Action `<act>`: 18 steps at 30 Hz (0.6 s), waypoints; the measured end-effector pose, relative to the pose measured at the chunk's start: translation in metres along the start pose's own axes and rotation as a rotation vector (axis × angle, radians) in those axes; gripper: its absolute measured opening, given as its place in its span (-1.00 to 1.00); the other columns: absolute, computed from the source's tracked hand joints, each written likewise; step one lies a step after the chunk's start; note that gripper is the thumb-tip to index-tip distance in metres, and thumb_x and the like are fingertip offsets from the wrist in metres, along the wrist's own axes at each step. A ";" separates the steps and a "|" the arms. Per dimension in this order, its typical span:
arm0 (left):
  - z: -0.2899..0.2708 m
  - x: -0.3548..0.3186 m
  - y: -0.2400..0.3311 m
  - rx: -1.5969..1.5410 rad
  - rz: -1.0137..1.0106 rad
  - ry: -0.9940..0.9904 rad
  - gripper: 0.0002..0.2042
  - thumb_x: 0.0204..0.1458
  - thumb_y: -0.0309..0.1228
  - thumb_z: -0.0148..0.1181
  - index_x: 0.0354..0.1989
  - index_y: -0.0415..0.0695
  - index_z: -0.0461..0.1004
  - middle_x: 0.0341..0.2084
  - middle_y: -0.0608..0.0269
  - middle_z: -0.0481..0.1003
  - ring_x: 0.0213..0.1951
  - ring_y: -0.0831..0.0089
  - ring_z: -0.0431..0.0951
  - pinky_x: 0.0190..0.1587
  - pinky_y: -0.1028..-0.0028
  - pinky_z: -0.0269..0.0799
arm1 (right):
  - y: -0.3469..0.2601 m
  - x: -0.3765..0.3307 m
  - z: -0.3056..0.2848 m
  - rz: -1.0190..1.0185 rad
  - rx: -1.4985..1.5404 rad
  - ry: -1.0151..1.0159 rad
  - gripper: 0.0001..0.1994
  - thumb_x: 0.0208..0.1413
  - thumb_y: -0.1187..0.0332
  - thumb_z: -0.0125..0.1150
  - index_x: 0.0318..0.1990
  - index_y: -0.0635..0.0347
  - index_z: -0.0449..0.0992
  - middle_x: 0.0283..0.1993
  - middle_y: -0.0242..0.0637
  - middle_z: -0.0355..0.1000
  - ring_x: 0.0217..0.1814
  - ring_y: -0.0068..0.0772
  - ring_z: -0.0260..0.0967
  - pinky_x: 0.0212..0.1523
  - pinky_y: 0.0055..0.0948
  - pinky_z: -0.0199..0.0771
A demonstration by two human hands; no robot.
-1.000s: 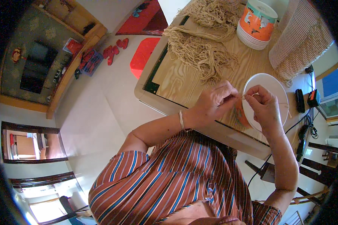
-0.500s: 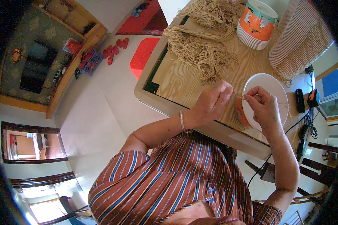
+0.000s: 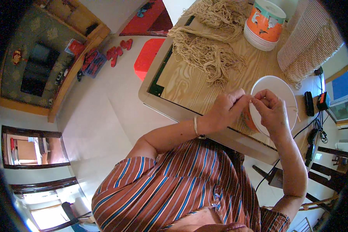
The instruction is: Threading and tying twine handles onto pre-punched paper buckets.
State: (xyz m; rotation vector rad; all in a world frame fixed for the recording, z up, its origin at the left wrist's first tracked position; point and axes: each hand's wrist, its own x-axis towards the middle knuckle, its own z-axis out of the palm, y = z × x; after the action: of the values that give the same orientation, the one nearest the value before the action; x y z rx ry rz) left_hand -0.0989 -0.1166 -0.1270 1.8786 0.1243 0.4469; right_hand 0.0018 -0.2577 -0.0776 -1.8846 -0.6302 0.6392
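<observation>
Twine strand (image 3: 293, 107) shows over the white-lined tub (image 3: 284, 91), right of center in the frame. We see the right hand (image 3: 275, 115) pinching it, thumb to forefinger; the left hand (image 3: 223, 111) is drawn in narrow beside it, but whether it grips anything we cannot tell. A wood-grain table (image 3: 180, 83) bears a tangled heap (image 3: 208, 54) at upper center and stacked tubs (image 3: 265, 25) at upper right. At left we find pale floor (image 3: 94, 106) and a red stool (image 3: 147, 60). The strand's middle is hidden behind the right hand; the upper edge cuts off the ribbed cylinder (image 3: 303, 40).
</observation>
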 end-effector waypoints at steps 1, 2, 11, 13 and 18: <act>0.000 -0.001 0.001 -0.018 -0.053 0.007 -0.73 0.24 -0.28 -0.02 -0.40 -0.22 0.41 -0.69 0.31 0.36 -0.60 0.59 0.35 -0.54 0.49 0.27 | 0.000 0.000 0.000 0.001 0.001 0.001 -0.90 0.09 0.42 0.21 -0.36 0.27 0.47 -0.47 -0.40 0.46 -0.41 -0.63 0.37 -0.36 -0.57 0.39; -0.001 -0.001 0.003 -0.018 -0.053 0.006 -0.73 0.24 -0.28 -0.02 -0.40 -0.22 0.41 -0.69 0.31 0.36 -0.60 0.59 0.35 -0.54 0.49 0.27 | 0.000 -0.001 0.000 -0.006 -0.011 0.004 -0.90 0.09 0.42 0.21 -0.36 0.27 0.47 -0.47 -0.39 0.46 -0.42 -0.63 0.37 -0.36 -0.57 0.38; -0.002 -0.006 0.004 -0.053 -0.013 0.039 -0.80 0.24 -0.32 -0.04 -0.33 -0.19 0.38 -0.64 0.33 0.39 -0.56 0.60 0.38 -0.49 0.51 0.31 | 0.000 0.002 -0.001 -0.016 -0.049 0.005 -0.89 0.08 0.42 0.21 -0.36 0.29 0.47 -0.48 -0.36 0.45 -0.43 -0.62 0.36 -0.38 -0.56 0.37; -0.003 -0.007 0.001 -0.034 -0.015 0.034 -0.82 0.23 -0.35 -0.03 -0.31 -0.20 0.40 -0.60 0.28 0.41 -0.51 0.56 0.42 -0.44 0.49 0.34 | 0.002 0.002 -0.001 -0.022 -0.048 0.012 -0.89 0.09 0.42 0.20 -0.36 0.28 0.47 -0.48 -0.37 0.45 -0.43 -0.62 0.37 -0.38 -0.56 0.37; -0.014 -0.003 0.003 0.098 0.078 0.031 -0.84 0.17 -0.38 0.05 -0.26 -0.22 0.45 -0.50 0.18 0.42 -0.41 0.39 0.47 -0.33 0.43 0.38 | -0.011 -0.001 -0.003 0.099 -0.055 -0.003 -0.90 0.09 0.43 0.20 -0.35 0.28 0.46 -0.52 -0.36 0.46 -0.45 -0.62 0.39 -0.42 -0.54 0.39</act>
State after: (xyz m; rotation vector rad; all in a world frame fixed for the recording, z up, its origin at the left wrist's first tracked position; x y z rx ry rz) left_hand -0.1069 -0.1056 -0.1212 1.9779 0.0956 0.5320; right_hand 0.0009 -0.2563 -0.0661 -1.9757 -0.5645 0.6948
